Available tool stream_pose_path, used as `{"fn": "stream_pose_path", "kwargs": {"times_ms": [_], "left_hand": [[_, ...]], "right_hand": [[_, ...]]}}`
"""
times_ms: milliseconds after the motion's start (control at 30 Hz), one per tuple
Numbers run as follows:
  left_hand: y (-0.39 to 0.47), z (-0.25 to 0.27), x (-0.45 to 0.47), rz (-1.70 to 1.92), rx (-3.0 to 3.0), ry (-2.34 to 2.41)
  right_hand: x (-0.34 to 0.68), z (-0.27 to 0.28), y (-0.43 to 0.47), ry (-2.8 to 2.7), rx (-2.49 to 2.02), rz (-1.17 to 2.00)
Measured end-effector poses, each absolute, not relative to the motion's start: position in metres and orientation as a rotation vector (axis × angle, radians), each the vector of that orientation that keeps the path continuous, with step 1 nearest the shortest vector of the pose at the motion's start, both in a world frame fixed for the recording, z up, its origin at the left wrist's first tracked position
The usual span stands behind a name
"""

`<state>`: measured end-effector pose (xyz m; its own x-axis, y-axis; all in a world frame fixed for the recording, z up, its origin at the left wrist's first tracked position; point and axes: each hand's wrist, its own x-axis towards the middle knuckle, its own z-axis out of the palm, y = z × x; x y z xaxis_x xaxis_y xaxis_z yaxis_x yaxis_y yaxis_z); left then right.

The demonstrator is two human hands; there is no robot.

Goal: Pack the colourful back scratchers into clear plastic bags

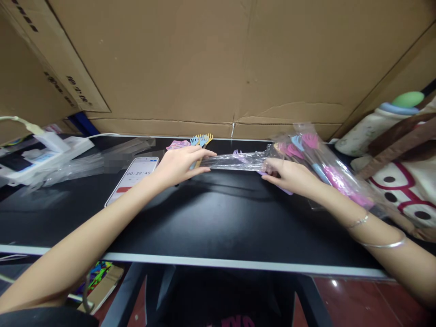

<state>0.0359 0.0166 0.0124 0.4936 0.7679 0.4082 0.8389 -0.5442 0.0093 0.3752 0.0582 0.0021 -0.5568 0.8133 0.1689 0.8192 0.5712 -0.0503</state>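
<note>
Held at the left end in the narrow left grip (182, 164), exact contact hard to make out. Then stretched taut across to the right as clear plastic film (235, 162), shiny, thin and creased, above the black bench (218, 218); partly hiding a purple pronged piece (285, 189) behind. Bunched at the right end in the closed right grip (289, 175), with fold and fingertip hard to separate. Farther right, beside a bag of pink and blue pieces (337, 179), partly covered by the right forearm (340, 206).

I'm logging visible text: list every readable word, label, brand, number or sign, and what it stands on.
"00:39:49": white-screened rectangular smartphone; its smaller text is unreadable.
Black characters on the brown cardboard wall: too blurred.
Pink lettering on the black fabric, bottom edge: cut off.
No brand readable.
</note>
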Motion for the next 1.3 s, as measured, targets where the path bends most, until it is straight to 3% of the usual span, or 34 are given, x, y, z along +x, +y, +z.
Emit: {"fn": "stream_pose_path", "kwargs": {"times_ms": [167,333,567,733,900,1100,1300], "left_hand": [[0.017,0.011,0.035,-0.532,-2.549,-1.382],[0.016,0.014,0.036,-0.491,-2.520,-1.402],[0.014,0.018,0.037,-0.475,-2.534,-1.435],[0.013,0.020,0.036,-0.431,-2.544,-1.423],[0.016,0.020,0.034,-0.393,-2.587,-1.392],[0.017,0.017,0.031,-0.370,-2.640,-1.380],[0.017,0.018,0.030,-0.373,-2.648,-1.390]], "right_hand": [[0.368,-0.003,0.062,-2.578,-1.592,-0.179],[0.372,-0.007,0.063,-2.432,-1.631,-0.059],[0.384,0.015,0.060,-1.857,-1.437,0.846],[0.397,0.024,0.062,-1.740,-1.284,0.999],[0.409,0.028,0.065,-1.941,-1.361,0.816],[0.415,0.035,0.062,-2.225,-1.676,-0.060],[0.420,0.032,0.066,-2.345,-1.618,-0.001]]}}
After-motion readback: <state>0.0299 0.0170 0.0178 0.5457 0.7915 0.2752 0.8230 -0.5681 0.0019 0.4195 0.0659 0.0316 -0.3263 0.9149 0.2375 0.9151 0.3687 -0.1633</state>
